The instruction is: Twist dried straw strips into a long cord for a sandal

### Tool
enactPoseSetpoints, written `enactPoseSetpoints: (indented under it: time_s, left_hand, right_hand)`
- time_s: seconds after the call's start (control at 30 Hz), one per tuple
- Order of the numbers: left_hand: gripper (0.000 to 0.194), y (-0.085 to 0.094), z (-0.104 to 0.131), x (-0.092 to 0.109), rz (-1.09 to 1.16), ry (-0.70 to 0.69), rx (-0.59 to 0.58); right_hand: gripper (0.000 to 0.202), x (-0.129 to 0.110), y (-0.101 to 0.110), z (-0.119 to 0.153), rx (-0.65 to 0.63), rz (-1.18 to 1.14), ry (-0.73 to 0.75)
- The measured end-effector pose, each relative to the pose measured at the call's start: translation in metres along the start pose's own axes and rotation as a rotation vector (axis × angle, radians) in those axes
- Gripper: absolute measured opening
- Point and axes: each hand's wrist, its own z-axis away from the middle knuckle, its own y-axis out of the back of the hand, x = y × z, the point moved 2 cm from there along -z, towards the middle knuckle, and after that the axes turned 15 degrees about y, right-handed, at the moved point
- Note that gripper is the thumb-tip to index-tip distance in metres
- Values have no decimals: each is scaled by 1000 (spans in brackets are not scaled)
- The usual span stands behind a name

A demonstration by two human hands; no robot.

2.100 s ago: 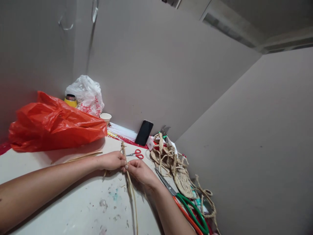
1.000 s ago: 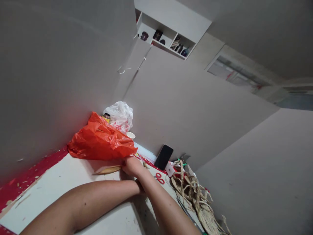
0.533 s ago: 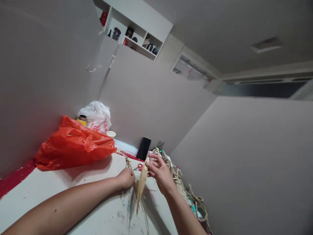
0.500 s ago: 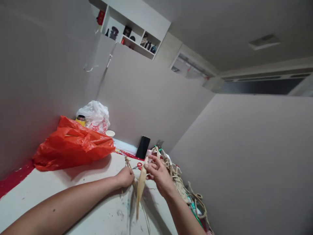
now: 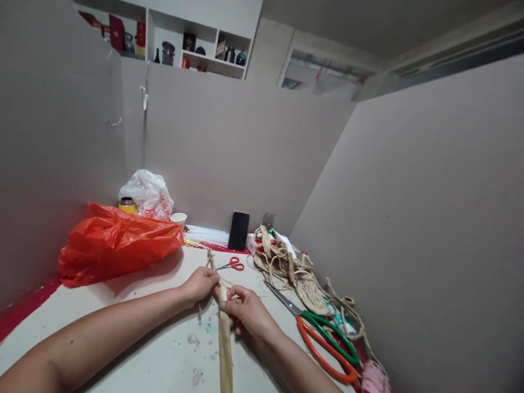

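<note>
My left hand (image 5: 203, 284) is closed on a thin braided cord (image 5: 210, 258), whose knotted end sticks up beyond the fingers. Just right of it, my right hand (image 5: 244, 311) pinches a long, pale, flat husk strip (image 5: 225, 349) between thumb and fingers. The strip hangs toward the near edge of the table. Its upper end lies close to my left fingertips, and whether the two join there is hidden. Small red-handled scissors (image 5: 234, 264) lie just beyond the hands.
Large scissors (image 5: 323, 333) with green and orange handles lie at right, beside a pile of braided rope (image 5: 305, 281). A red plastic bag (image 5: 118, 243) is at left. A black phone (image 5: 238, 231) and a white cup (image 5: 178, 219) stand at the back.
The view has levelled and the large scissors have come into sight. My right hand has come down beside my left, and the husk strip now points toward the near edge.
</note>
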Motion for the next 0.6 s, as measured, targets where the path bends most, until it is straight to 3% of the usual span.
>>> enactPoseSetpoints:
  time_s: [0.43, 0.6]
  left_hand:
    - [40, -4, 4, 3, 60, -52, 81]
    - [37, -7, 4, 4, 48, -13, -12]
  right_hand:
    - [15, 8, -16, -15, -22, -84, -2]
    - [14, -4, -11, -10, 47, -66, 8]
